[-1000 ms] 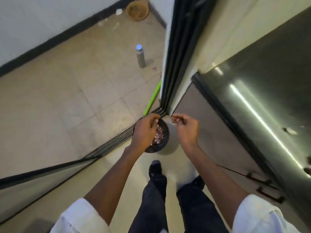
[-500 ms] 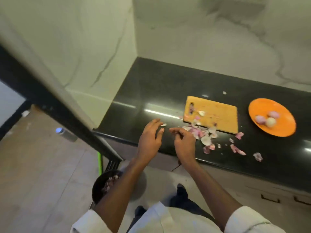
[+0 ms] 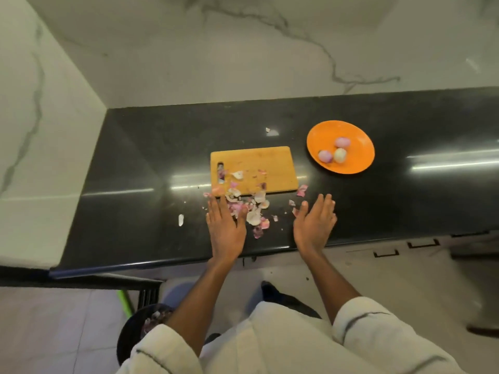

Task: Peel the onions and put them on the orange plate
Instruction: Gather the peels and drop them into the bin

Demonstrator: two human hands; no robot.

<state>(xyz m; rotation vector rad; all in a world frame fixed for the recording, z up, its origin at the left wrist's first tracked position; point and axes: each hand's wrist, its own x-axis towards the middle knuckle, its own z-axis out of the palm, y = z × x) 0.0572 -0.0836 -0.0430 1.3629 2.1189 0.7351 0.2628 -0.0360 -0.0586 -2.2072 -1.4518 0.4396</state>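
tabletop: dark polished stone, glossy enough to throw back light streaks, carries everything here
cutting board: flat wooden rectangle with a slot handle at its left end, a few skin bits on it, no onion left on it
orange plate: round, smooth, shallow, sits right of the board and apart from it
left hand: flat on the tabletop, fingers straight and released, tips right at the skin heap
right hand: fingers straight too, grasping nothing, on the other side of the heap
onion skins: thin papery flakes, pink and whitish, scattered along the board's near edge
onions: three small peeled bulbs, smooth, already on the plate
step: looks like peeling's done, just cleanup now
next move: probably sweep both hands inward, flakes are light so go gentle
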